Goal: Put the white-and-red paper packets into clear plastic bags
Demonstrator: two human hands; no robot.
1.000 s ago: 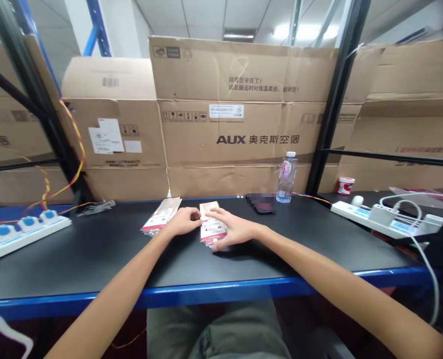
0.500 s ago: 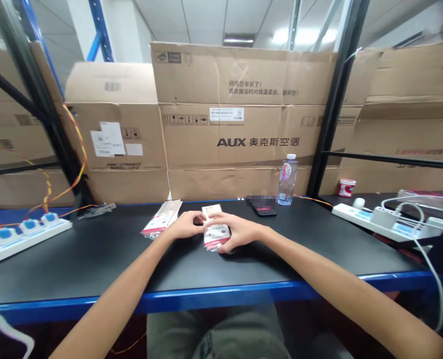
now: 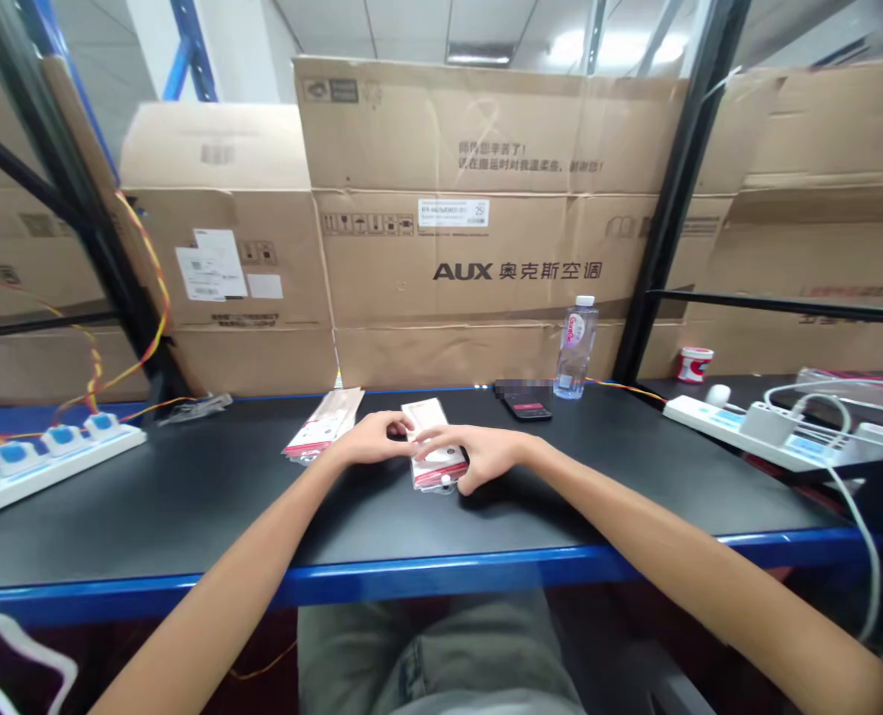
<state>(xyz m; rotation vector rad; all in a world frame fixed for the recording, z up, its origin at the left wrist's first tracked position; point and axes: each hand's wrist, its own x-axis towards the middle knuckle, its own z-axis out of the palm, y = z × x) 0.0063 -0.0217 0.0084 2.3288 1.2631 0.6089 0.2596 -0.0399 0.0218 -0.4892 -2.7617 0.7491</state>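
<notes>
My left hand [image 3: 370,439] and my right hand [image 3: 475,455] meet over a flat packet [image 3: 430,452] with a tan and white face and a red-trimmed lower end. It lies on the black bench top [image 3: 188,497]. My right hand's fingers lie across the packet, with the thumb near its lower edge. My left fingertips curl against its left edge. Its lower part is partly hidden by my fingers. To the left of my left hand, a second similar packet [image 3: 323,422] lies slanted on the bench, untouched.
A phone [image 3: 526,405] and a water bottle [image 3: 576,348] stand behind my hands, against AUX cardboard boxes [image 3: 471,228]. White power strips [image 3: 46,467] [image 3: 773,435] lie at both bench ends, with wires. A black upright post [image 3: 675,218] rises at the back right.
My hands have drawn closer together over the packet, and the right fingers have closed in from their spread position. The packet has shifted slightly. The whole view has tilted a little.
</notes>
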